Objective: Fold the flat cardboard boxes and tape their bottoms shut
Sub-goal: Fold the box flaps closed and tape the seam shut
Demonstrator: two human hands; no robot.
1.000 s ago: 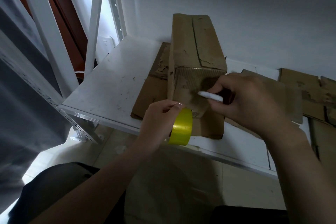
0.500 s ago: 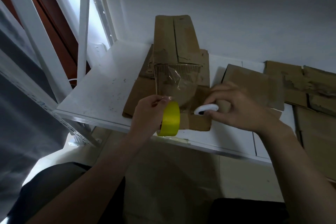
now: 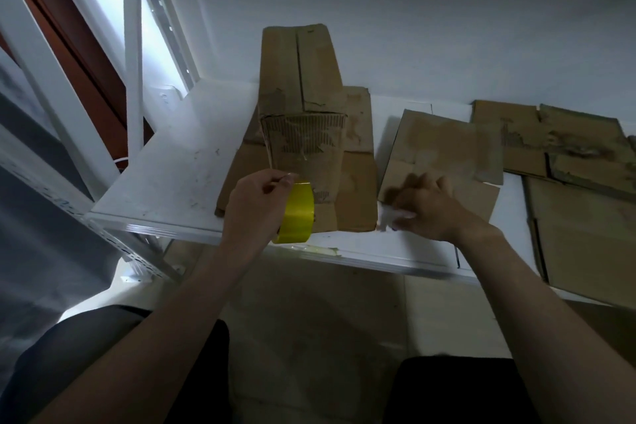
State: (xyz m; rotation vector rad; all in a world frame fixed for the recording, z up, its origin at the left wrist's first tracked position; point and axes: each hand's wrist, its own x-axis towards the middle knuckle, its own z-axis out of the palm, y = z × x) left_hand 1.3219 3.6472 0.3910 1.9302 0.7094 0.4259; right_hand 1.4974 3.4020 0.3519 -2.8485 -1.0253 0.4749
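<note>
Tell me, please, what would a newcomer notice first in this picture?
The bright yellow tape roll, gripped by the left hand at the front edge of the white shelf, stands out first. Just behind it a folded cardboard box stands upright, with flat cardboard sheets lying to its right.

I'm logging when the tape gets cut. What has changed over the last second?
The right hand moved off the folded box, rightward and down to the front of the shelf, taking the white cutter along; it is blurred, so whether it still grips the cutter is unclear. The left hand keeps hold of the yellow tape roll before the box, which still stands on flat cardboard.
</note>
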